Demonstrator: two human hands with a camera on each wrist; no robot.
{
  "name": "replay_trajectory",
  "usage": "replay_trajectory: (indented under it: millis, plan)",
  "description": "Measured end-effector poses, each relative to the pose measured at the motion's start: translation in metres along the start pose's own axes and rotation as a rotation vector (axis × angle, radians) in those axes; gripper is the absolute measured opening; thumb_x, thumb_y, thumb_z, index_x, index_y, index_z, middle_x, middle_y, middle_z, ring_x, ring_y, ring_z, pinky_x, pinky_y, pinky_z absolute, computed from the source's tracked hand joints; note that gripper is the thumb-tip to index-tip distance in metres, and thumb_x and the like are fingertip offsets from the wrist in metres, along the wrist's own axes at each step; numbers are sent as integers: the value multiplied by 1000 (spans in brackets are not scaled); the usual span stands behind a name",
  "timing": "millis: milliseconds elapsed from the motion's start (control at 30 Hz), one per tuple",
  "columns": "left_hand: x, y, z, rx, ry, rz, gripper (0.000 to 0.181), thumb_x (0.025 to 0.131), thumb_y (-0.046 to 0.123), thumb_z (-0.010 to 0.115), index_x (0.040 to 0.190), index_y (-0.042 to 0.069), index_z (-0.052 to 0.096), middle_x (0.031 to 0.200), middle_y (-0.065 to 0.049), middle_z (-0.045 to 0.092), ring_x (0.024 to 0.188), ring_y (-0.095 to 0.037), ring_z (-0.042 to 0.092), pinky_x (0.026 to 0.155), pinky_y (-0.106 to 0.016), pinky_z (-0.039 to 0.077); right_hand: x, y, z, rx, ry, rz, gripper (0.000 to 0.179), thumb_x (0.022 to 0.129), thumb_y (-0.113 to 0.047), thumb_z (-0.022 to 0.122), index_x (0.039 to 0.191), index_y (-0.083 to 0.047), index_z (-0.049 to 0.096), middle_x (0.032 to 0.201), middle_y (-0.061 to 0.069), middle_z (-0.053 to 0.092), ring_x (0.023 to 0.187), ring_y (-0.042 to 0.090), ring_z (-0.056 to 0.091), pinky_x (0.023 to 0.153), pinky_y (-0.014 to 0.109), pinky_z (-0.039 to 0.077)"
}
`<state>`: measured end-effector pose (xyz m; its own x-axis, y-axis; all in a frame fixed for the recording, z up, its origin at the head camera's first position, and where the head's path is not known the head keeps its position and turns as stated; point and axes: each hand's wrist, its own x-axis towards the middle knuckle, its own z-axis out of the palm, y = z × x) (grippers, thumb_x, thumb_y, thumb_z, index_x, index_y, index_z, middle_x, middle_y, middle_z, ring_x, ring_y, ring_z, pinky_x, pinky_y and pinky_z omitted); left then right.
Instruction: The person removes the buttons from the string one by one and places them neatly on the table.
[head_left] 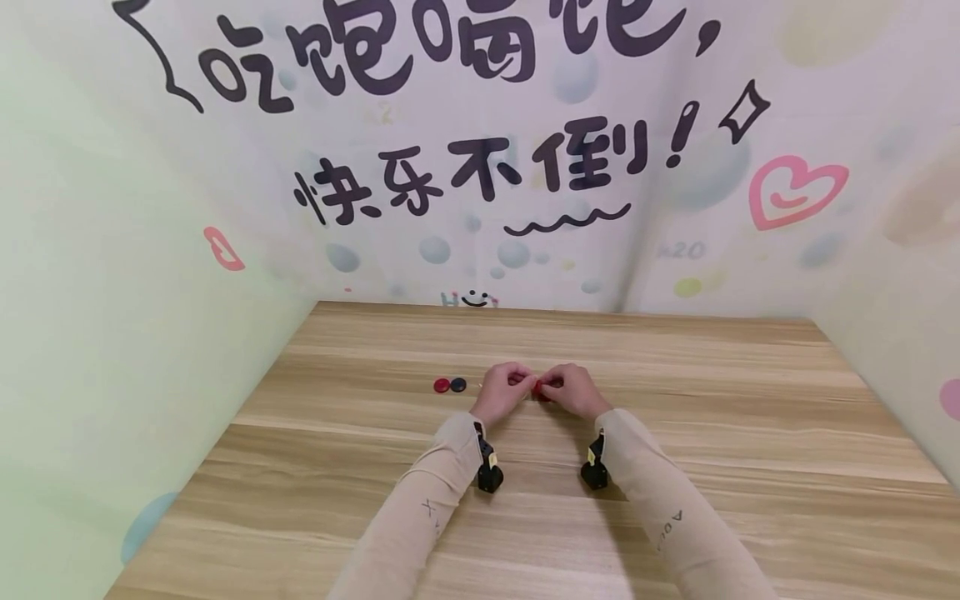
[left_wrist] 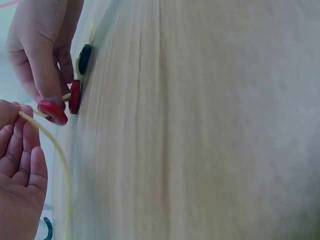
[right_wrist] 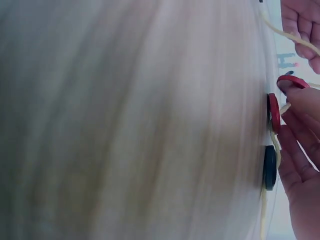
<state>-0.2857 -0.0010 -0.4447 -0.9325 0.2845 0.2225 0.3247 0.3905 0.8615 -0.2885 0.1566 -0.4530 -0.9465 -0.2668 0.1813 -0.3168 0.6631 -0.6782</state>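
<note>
My left hand pinches a thin yellow cord between thumb and fingers, and the cord hangs down in an arc. Close beside it, my right hand pinches a red button that has the cord running through it. Farther along the cord are a second red button and a dark button, standing on edge low by the table top under the right hand. In the head view the fingers partly hide these buttons.
On the wooden table, left of the hands, a loose red button lies next to a dark button. A printed cloth wall rises behind the table's back edge. Black wrist cameras hang below both sleeves.
</note>
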Motion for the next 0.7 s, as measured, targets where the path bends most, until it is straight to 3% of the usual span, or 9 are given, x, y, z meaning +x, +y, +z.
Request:
replay_trajectory:
  millis: [200, 433, 700]
  plan:
    - [-2, -4, -1, 10, 3, -27, 12, 82, 9, 61, 85, -1, 65, 77, -7, 63, 68, -8, 53, 63, -18, 44, -1, -1, -1, 13, 59, 1, 7, 79, -2, 64, 83, 2, 68, 84, 12, 65, 78, 21, 60, 67, 30, 49]
    - [-5, -5, -2, 46, -25, -83, 12, 84, 11, 59, 87, 1, 66, 79, -4, 63, 72, -9, 54, 66, -21, 45, -3, -3, -3, 89, 97, 61, 7, 80, -2, 63, 85, 1, 67, 88, 12, 63, 77, 20, 58, 61, 26, 49]
    - [-4, -8, -2, 45, -24, -93, 13, 84, 11, 59, 87, 1, 66, 75, -3, 62, 69, -8, 53, 64, -21, 44, -3, -4, -5, 53, 88, 61, 9, 79, -1, 63, 86, 1, 67, 88, 12, 62, 79, 21, 58, 68, 30, 49]
